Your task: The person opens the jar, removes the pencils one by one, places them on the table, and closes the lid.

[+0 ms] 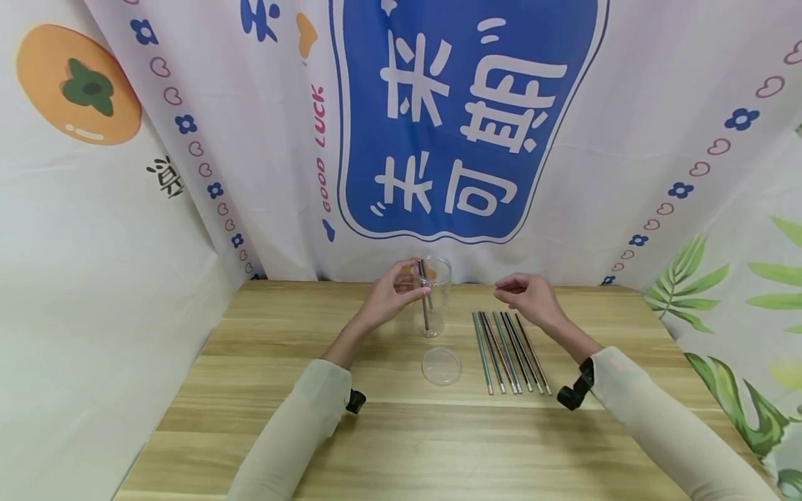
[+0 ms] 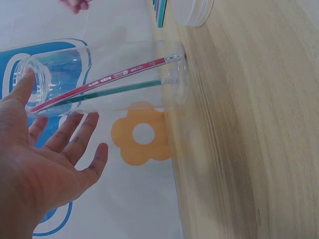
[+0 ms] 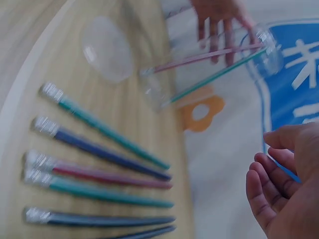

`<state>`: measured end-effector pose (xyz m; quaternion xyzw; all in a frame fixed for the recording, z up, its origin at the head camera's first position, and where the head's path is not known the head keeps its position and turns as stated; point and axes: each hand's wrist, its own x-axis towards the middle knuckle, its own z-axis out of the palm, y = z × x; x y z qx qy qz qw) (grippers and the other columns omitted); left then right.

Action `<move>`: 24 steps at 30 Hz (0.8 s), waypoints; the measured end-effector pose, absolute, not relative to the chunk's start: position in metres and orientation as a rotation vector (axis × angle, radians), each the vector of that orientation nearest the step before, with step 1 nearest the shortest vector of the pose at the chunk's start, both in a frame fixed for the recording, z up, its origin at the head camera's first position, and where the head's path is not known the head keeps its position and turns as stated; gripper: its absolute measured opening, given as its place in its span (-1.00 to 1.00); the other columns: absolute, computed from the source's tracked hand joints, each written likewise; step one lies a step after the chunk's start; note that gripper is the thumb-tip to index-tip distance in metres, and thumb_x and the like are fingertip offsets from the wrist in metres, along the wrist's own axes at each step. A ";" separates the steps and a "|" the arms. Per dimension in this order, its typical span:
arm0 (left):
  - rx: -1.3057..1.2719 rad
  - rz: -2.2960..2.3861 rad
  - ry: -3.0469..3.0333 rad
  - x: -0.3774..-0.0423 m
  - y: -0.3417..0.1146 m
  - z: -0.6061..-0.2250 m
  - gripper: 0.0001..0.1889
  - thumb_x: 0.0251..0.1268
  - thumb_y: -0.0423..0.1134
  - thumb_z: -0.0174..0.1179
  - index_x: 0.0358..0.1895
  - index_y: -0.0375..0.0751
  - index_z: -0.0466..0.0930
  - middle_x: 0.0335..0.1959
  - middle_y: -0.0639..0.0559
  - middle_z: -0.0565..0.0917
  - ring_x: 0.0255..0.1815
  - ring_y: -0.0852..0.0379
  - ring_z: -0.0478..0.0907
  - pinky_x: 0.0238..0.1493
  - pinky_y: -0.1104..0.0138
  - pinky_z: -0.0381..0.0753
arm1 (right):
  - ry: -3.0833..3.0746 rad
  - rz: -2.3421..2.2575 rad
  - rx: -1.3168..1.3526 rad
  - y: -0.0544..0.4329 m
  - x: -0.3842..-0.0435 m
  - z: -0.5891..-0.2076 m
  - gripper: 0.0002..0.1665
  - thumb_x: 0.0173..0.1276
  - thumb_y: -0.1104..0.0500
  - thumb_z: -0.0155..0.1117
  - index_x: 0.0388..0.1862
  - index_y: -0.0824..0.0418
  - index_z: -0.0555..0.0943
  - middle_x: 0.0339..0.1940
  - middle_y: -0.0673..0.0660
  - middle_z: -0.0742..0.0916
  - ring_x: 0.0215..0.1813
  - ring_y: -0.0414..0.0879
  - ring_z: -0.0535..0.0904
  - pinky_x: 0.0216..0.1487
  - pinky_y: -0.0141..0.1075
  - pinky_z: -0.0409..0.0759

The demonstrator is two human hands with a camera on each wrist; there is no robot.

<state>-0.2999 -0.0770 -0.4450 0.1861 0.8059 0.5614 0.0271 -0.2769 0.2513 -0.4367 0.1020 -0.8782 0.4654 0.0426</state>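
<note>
— Where do the pencils (image 1: 510, 351) lie from your right hand (image 1: 525, 296)?

— Just below it in a row on the surface (image 1: 282, 417), long axes running toward you. That grip hangs relaxed, grasping nothing.

— And your left hand (image 1: 391, 296)?

— Released, fingers straight against the clear jar (image 1: 434, 296), which stands upright left of the row.

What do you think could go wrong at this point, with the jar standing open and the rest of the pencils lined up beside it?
The tall clear jar is light and narrow, and the left hand only touches its rim with straight fingers, so a nudge might tip it. The two pencils inside lean on the rim and could slide out. The loose pencils on the table lie just under the empty right hand and might roll if brushed.
</note>
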 end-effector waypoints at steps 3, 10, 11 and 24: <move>0.580 1.748 2.475 -0.300 -0.077 -0.445 -0.25 0.38 -0.04 0.48 0.57 0.04 0.36 0.30 -0.17 0.68 0.34 -0.18 0.63 0.30 -0.06 0.68 | -2.691 1.431 0.331 0.243 -0.276 -0.424 -0.76 0.48 0.20 0.46 0.03 0.30 0.77 -0.11 0.22 0.84 -0.19 -0.09 0.75 -0.25 -0.36 0.76; 0.565 1.759 2.469 -0.300 -0.076 -0.446 -0.25 0.37 -0.06 0.48 0.57 0.04 0.36 0.28 -0.15 0.69 0.33 -0.18 0.63 0.27 0.00 0.71 | -2.710 1.426 0.368 0.227 -0.277 -0.402 -0.77 0.47 0.19 0.46 0.02 0.26 0.79 -0.12 0.18 0.84 -0.18 -0.02 0.74 -0.22 -0.31 0.75; 0.561 1.754 2.473 -0.300 -0.076 -0.447 -0.25 0.37 -0.05 0.49 0.57 0.04 0.36 0.29 -0.15 0.68 0.33 -0.18 0.63 0.27 0.00 0.71 | -2.710 1.417 0.379 0.225 -0.277 -0.400 -0.76 0.46 0.18 0.47 0.02 0.26 0.79 -0.11 0.18 0.84 -0.17 -0.01 0.74 -0.21 -0.31 0.75; 0.553 1.747 2.485 -0.299 -0.075 -0.445 -0.25 0.37 -0.03 0.49 0.56 0.05 0.37 0.33 -0.18 0.66 0.34 -0.17 0.63 0.25 -0.01 0.72 | -2.667 1.365 0.567 0.196 -0.280 -0.374 -0.77 0.43 0.24 0.49 0.01 0.29 0.79 -0.11 0.20 0.84 -0.07 0.06 0.76 -0.17 -0.39 0.72</move>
